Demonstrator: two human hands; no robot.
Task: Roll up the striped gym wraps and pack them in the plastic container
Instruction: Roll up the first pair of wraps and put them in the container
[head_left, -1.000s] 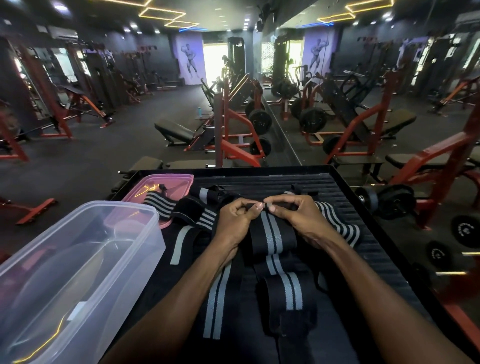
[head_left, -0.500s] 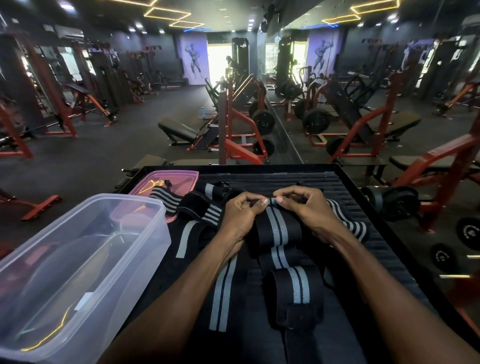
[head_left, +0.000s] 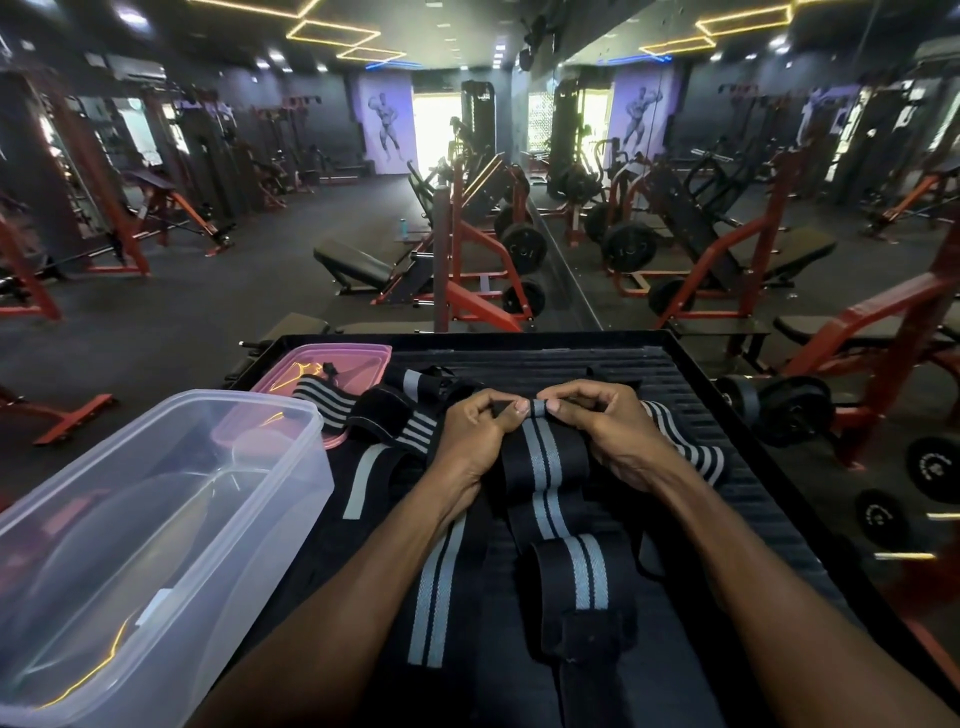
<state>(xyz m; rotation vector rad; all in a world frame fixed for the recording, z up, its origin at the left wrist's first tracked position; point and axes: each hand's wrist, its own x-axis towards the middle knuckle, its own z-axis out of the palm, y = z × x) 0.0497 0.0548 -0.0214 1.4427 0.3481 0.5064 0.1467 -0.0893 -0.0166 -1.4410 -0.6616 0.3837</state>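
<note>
Dim gym w/ black walls, yellow neon ceiling outlines, red-framed weight machines (head_left: 467, 249) across a dark rubber floor, and a purple wall poster of a bodybuilder figure (head_left: 387, 127), repeated in the mirror wall on the right. No readable writing on the poster; the weight plates (head_left: 932, 470) at right carry white lettering too blurred to read. No brand visible on anything up front.

Work surface: a black ribbed tray-like platform with a raised rim (head_left: 691, 374). On its left edge sits a clear rectangular plastic container (head_left: 156, 545), open top, nothing inside, w/ a small white label on its near wall, unreadable. Just behind it lies a pink translucent lid (head_left: 337, 358), flat on the platform.

Several black elastic gym wraps with grey stripes are spread out, none in the container. The middle wrap (head_left: 543, 467) runs toward the camera, buckling into loose folds near its black velcro end (head_left: 587, 639). The left hand (head_left: 475, 431) and right hand (head_left: 605, 426) meet at its far end, thumbs and forefingers pressed together, pinching the wrap's top edge, which is curled over. Another wrap (head_left: 436, 582) lies flat under the left forearm, one (head_left: 685, 441) pokes out beyond the right hand, and more (head_left: 374, 410) are piled by the lid, one draped over the lid's edge.
</note>
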